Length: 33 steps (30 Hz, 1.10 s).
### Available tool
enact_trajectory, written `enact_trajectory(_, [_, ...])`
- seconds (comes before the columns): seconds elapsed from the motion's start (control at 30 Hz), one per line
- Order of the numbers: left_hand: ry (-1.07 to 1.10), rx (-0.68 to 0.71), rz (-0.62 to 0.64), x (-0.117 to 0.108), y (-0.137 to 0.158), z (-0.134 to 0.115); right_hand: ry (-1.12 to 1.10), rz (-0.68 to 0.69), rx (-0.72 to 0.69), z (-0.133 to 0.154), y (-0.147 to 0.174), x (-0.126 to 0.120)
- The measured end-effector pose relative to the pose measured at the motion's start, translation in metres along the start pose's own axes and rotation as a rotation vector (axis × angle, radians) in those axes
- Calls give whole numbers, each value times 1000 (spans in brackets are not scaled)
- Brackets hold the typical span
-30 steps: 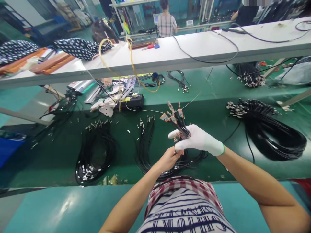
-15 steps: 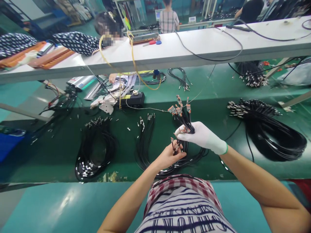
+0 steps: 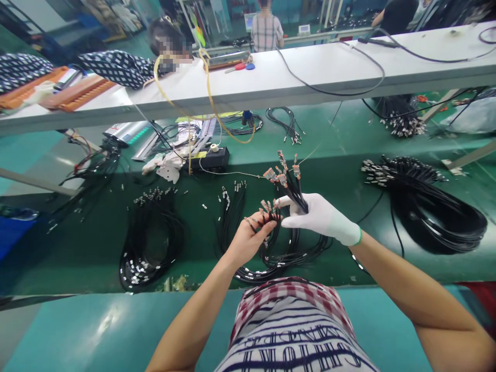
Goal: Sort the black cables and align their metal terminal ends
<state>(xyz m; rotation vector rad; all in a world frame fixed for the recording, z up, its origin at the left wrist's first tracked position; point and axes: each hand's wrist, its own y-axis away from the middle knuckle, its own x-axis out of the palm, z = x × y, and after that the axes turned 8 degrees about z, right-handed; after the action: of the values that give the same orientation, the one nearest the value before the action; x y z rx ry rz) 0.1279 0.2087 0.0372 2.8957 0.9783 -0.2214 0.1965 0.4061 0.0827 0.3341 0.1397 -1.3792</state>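
My right hand (image 3: 320, 217), in a white glove with a green cuff edge, grips a bundle of black cables (image 3: 297, 197) whose copper-coloured terminal ends fan out above the fist. Close beside it, my bare left hand (image 3: 250, 238) pinches several thinner black cable ends (image 3: 270, 209) tipped with small metal terminals. Some of these stick out between its fingers. Below both hands, the cable lengths curve in a loop (image 3: 267, 274) over the green bench, near its front edge. How many strands each hand has cannot be made out.
Coiled black cables lie left (image 3: 151, 237) and right (image 3: 434, 217); a smaller cable bunch (image 3: 228, 227) sits left of my hands. Behind are a black box (image 3: 215, 159) and a raised white shelf (image 3: 321, 67) with a hanging yellow tube (image 3: 211, 93). Other people sit beyond.
My left hand has moved left and slightly up, drawing several cable ends away from the gloved hand. The right hand still grips its bundle nearly in place.
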Motion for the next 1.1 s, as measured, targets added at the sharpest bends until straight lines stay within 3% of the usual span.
enact_trajectory(0.13, [53, -43, 91, -5, 6, -6, 10, -35, 7, -2, -1, 3])
enact_trajectory(0.37, [-74, -29, 132, -8, 4, -17, -32, 0, -55, 5, -4, 13])
enact_trajectory(0.53, [-432, 33, -49, -35, 23, -53, -24, -78, -19, 16, 14, -1])
enact_trajectory(0.67, [-684, 69, -311, -57, 47, -96, -51, -159, -91, 32, 32, -14])
enact_trajectory(0.73, [-713, 74, -376, -64, 50, -106, -70, -197, -124, 36, 33, -15])
enact_trajectory(0.93, [-601, 10, -258, -70, 28, -85, -84, -194, -166, 26, 14, -1])
enact_trajectory(1.1, [-535, -61, -290, -66, 23, -67, -94, -129, -126, 15, 3, 15])
